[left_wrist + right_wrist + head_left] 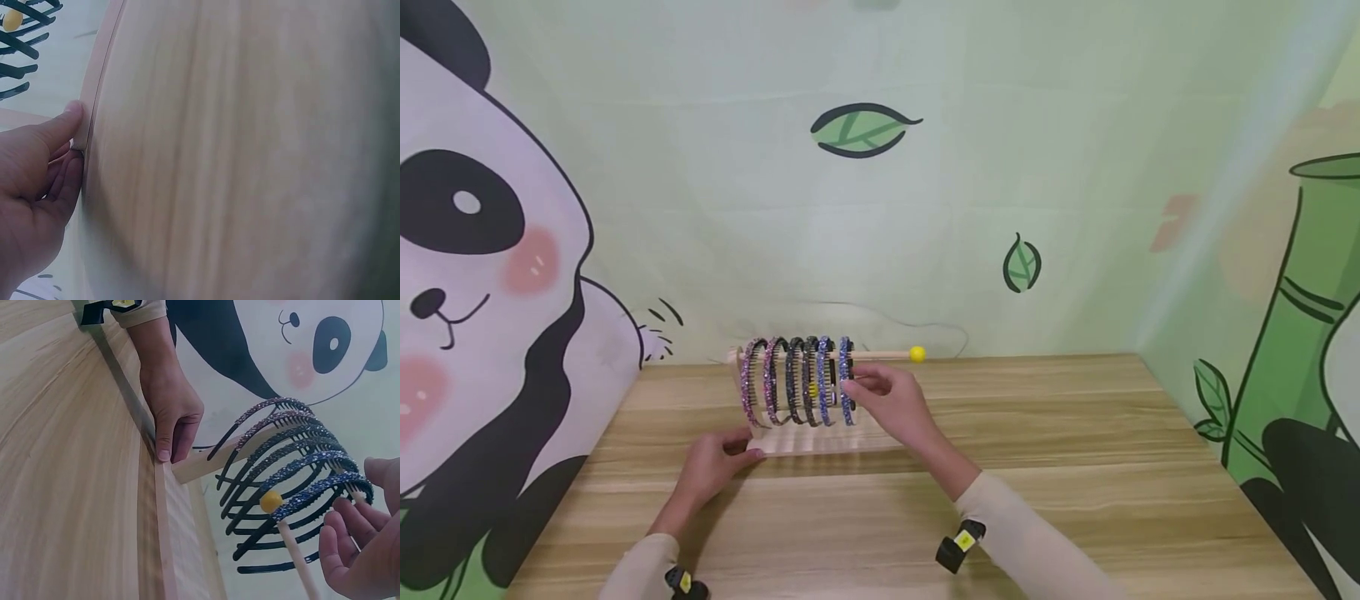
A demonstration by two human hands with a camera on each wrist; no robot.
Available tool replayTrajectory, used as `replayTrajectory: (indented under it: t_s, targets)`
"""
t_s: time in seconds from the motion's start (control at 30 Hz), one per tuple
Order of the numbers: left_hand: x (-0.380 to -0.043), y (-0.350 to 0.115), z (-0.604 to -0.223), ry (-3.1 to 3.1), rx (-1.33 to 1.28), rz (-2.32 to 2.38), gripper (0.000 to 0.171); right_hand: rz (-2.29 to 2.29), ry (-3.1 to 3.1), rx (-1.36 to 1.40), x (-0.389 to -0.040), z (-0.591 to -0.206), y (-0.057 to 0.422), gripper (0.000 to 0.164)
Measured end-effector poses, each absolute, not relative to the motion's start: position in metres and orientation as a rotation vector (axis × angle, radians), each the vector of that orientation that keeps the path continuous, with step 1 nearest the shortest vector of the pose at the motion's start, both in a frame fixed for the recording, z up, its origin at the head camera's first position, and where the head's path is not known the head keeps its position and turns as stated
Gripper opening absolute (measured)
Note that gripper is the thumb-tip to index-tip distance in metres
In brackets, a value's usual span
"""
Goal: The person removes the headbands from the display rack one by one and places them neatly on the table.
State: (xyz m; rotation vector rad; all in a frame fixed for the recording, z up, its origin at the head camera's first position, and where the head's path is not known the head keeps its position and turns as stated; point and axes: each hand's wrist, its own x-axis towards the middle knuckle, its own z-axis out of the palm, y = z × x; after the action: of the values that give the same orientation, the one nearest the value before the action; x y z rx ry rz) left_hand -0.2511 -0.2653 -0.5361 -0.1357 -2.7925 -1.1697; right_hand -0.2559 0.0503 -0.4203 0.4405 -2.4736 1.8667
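Observation:
Several glittery toothed headbands, pink, black and blue, hang in a row on a wooden rack (872, 439) with rods. The rightmost blue headband (846, 408) is at my right hand (898, 408), thumb at its front and curled fingers behind its edge. In the right wrist view, that blue headband (312, 495) passes between the thumb and fingers of my right hand (369, 550). My left hand (711, 467) pinches the near left corner of the rack's base. The left wrist view shows the thumb of my left hand (31, 181) on the base edge (94, 100).
A yellow ball (917, 354) caps the upper rod's right end, beyond the headbands. The rack stands on a wood-grain table (1037, 467), toward its back edge. Behind it hangs a pale green backdrop (737, 167) with a panda and leaves, and a thin cord against it.

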Motion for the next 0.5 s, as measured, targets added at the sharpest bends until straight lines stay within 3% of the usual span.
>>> replayTrajectory:
  t_s: [0.5]
  targets:
    - [-0.2517, -0.2647, -0.5374, -2.805, -0.070, -1.211, 0.048, 1.922, -2.470, 0.389, -0.2573, -0.4248, 0.0473, 0.036]
